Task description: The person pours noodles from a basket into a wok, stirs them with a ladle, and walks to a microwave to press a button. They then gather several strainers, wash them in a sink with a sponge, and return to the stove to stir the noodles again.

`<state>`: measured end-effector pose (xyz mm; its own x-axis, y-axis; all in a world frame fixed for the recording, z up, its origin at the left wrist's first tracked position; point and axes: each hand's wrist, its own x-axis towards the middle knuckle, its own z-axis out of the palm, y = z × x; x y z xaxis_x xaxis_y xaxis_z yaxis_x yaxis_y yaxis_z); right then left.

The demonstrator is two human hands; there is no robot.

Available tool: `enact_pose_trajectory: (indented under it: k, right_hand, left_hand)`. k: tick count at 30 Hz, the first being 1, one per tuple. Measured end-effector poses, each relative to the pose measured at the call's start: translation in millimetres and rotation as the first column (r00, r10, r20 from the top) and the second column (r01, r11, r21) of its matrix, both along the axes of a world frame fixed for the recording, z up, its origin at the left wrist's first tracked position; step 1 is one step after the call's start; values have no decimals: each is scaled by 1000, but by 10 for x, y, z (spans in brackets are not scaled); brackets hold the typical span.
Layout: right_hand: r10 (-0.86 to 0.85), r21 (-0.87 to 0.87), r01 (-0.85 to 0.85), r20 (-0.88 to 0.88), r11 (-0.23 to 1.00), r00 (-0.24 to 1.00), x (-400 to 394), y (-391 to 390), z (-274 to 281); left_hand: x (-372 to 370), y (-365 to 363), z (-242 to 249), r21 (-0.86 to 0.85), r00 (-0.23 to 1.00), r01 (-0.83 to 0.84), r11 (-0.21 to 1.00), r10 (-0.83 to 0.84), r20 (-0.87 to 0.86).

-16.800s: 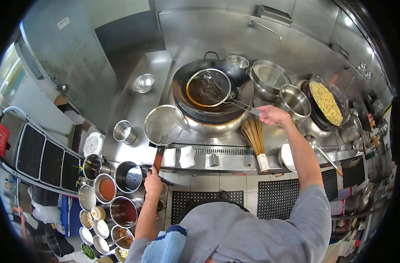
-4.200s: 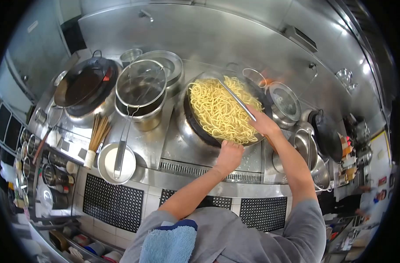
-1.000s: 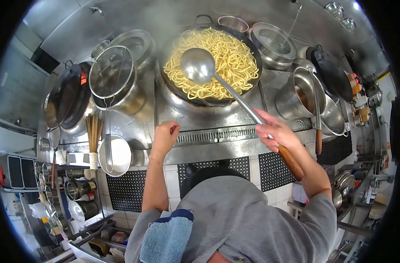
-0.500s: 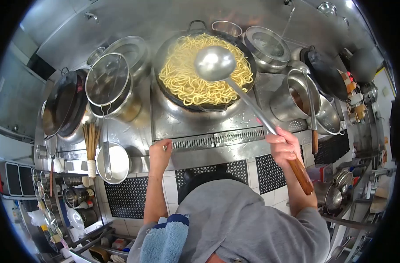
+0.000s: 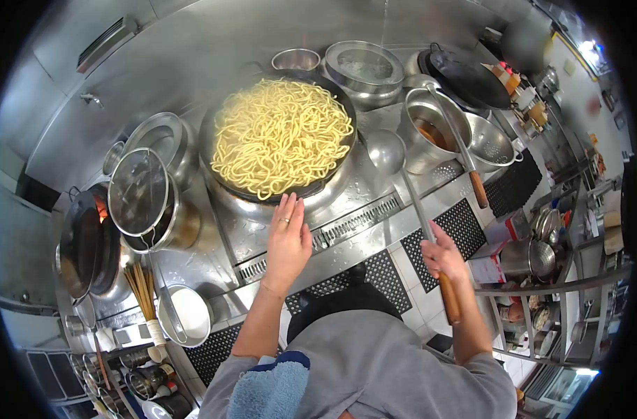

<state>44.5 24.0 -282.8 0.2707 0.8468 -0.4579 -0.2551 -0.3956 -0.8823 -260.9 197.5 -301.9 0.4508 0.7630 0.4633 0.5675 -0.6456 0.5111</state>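
A black wok (image 5: 330, 170) full of yellow noodles (image 5: 280, 134) sits on the steel range. My left hand (image 5: 288, 240) is flat and open with the fingers stretched toward the wok's near rim, a ring on one finger, holding nothing. My right hand (image 5: 441, 257) grips the wooden end of a long steel ladle (image 5: 386, 150). The ladle's bowl hangs just right of the wok, over the wet range top. A blue towel (image 5: 266, 389) lies over my left shoulder.
A mesh strainer (image 5: 137, 192) rests on a pot at left, next to a dark wok (image 5: 86, 244). A bamboo brush (image 5: 142, 292) and a white-lined pan (image 5: 186, 315) lie at lower left. Steel pots (image 5: 430, 133), a colander (image 5: 489, 143) and another wok (image 5: 469, 78) stand at right.
The ladle has swung off the noodles to the right of the wok. My left hand left the range's front edge and opened toward the wok. The view turned right.
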Motion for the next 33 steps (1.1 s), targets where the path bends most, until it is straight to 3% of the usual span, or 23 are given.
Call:
enact_pose_trajectory:
  k: [2, 5, 7, 9, 10, 13, 14, 17, 22, 25, 33]
  right_hand:
    - [31, -33, -22, 304, 999, 952, -129, 48, 28]
    - [138, -40, -136, 498, 990, 856, -138, 64, 515]
    - [267, -61, -319, 707, 946, 655, 52, 126, 585]
    - [449, -231, -431, 728, 872, 518, 56, 329, 1123]
    - [490, -232, -530, 764, 815, 420, 107, 428, 1201]
    - [431, -237, -703, 896, 670, 109, 338, 661, 988]
    - [470, -342, -681, 883, 648, 4, 369, 752, 947]
    - [428, -374, -677, 899, 634, -96, 515, 1055, 699]
    - [418, -378, -665, 902, 644, -108, 539, 1339, 454]
    - [381, -314, -672, 923, 671, -51, 637, 1470, 226]
    - [378, -407, -653, 905, 639, -195, 702, 1915, 243]
  left_hand:
    - [129, -26, 21, 12, 992, 3, 1000, -1, -124]
    - [303, -65, 7, 2, 963, -80, 997, 77, -257]
    - [387, -65, 0, -12, 936, -132, 991, 121, -330]
    - [467, -81, 73, -29, 918, -180, 983, 157, -364]
    - [497, -87, 97, -10, 911, -190, 982, 173, -374]
    - [570, -111, 110, -12, 893, -241, 970, 217, -394]
    - [594, -120, 106, -21, 881, -261, 965, 230, -413]
    - [652, -148, 67, -17, 865, -306, 952, 271, -422]
    - [716, -182, 100, -45, 861, -346, 937, 298, -413]
    - [755, -197, 99, -52, 857, -364, 930, 312, -411]
    - [764, -181, 61, -79, 871, -377, 923, 324, -368]
